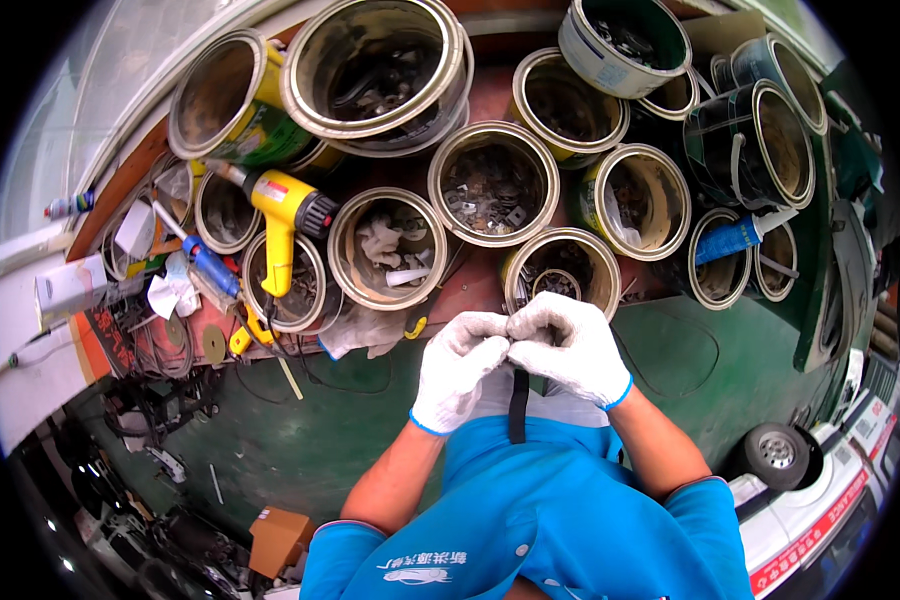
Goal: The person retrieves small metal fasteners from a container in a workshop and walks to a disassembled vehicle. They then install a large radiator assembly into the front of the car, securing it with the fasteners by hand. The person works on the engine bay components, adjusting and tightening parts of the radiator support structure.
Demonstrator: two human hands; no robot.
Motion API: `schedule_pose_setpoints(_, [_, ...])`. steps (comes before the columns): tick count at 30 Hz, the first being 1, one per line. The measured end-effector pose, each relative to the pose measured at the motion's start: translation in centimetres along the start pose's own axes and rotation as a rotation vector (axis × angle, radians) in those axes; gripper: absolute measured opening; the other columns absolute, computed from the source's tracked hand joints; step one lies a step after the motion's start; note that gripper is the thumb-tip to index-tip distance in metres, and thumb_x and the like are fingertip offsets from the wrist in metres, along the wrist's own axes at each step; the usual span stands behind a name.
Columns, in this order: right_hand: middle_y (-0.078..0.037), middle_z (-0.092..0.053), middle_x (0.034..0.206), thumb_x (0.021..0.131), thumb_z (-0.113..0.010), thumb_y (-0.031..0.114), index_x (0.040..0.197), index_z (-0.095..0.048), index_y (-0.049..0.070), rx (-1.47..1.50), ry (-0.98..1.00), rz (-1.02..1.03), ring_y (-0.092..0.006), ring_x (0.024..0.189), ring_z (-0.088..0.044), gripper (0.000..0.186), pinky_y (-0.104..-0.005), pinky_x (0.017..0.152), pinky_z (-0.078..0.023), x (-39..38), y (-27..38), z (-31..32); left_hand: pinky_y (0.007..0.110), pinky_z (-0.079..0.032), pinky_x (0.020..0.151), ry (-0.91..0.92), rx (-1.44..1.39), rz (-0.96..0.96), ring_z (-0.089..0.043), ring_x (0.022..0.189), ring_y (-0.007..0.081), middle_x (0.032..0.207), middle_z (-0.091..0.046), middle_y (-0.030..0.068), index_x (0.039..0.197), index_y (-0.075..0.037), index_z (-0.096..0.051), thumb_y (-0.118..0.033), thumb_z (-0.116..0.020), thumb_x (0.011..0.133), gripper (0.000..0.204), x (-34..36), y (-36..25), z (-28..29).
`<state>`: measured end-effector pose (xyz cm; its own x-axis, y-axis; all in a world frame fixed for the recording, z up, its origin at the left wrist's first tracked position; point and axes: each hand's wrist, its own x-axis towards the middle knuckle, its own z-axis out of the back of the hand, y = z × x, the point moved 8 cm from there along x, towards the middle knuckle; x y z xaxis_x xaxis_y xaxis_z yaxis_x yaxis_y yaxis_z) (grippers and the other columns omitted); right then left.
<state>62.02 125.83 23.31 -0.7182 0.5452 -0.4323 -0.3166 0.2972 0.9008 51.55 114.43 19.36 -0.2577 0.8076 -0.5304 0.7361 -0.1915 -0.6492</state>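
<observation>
Two white-gloved hands, the left hand (458, 372) and the right hand (570, 345), are meeting just off the front edge of the red worktop (480, 278), fingers curling inward and fingertips touching. Whether they are grasping something small I cannot tell, since the curled fingers are hiding the gap. Nearest them, an open metal can (562, 232) of small dark parts (558, 284) is standing at the worktop's front edge, its near rim partly disappearing behind the right hand. Behind it and to the left, a second can (494, 127) is holding loose metal pieces (495, 190). Farther left, a third can (334, 250) is carrying a crumpled white cloth (378, 240), and a yellow-and-black heat gun (278, 240) is lying across can rims. A blue-handled tool (210, 265) is leaning near the worktop's left end. Towards the right end, a blue cartridge (728, 241) with a pale nozzle is resting over the mouth of another can (718, 305). A white glove (370, 330) is lying near the front edge, left of the hands.
</observation>
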Motion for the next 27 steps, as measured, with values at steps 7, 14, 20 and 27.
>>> schedule_pose_setpoints(7, [-0.004,-0.07,0.088,0.079,-0.079,0.008,0.095,-0.069,0.001,0.006,0.329,0.13,-0.0068,0.076,-0.062,0.02,-0.0244,0.069,-0.051,-3.9,0.1,-7.3,0.026,-0.054,0.082,-0.181,-0.058,-0.2,-0.066,0.091,0.0125,0.103,-0.07,0.0071,0.11,0.001,-0.066,0.0,-0.065,0.093,0.018,-10.3,1.3,2.8])
schedule_pose_setpoints(14, [-0.012,-0.07,0.096,0.085,-0.075,0.014,0.104,-0.069,-0.001,-0.177,0.742,0.287,-0.0192,0.091,-0.07,0.025,-0.0321,0.084,-0.056,-13.2,-2.9,-16.5,0.029,-0.057,0.083,-0.595,-0.168,-0.454,-0.067,0.09,0.0162,0.101,-0.07,0.0106,0.109,0.002,-0.065,0.004,-0.061,0.092,0.018,-26.0,8.5,5.5])
schedule_pose_setpoints(20, [-0.009,-0.07,0.095,0.087,-0.073,0.009,0.107,-0.067,-0.001,-0.073,0.83,0.099,-0.0133,0.09,-0.068,0.023,-0.0297,0.083,-0.055,-18.3,-7.3,-19.9,0.028,-0.056,0.076,-0.629,-0.274,-0.573,-0.067,0.082,0.0158,0.097,-0.07,0.0116,0.106,0.003,-0.065,0.008,-0.061,0.09,0.017,-31.3,13.2,7.4])
schedule_pose_setpoints(27, [-0.01,-0.07,0.087,0.079,-0.078,0.015,0.099,-0.069,-0.001,-0.24,0.726,0.309,-0.0155,0.081,-0.068,0.027,-0.0297,0.076,-0.054,-19.7,-7.0,-23.2,0.031,-0.058,0.077,-0.514,-0.158,-0.524,-0.068,0.087,0.0194,0.101,-0.069,0.0134,0.107,0.005,-0.062,0.007,-0.061,0.089,0.019,-33.7,12.6,10.7])
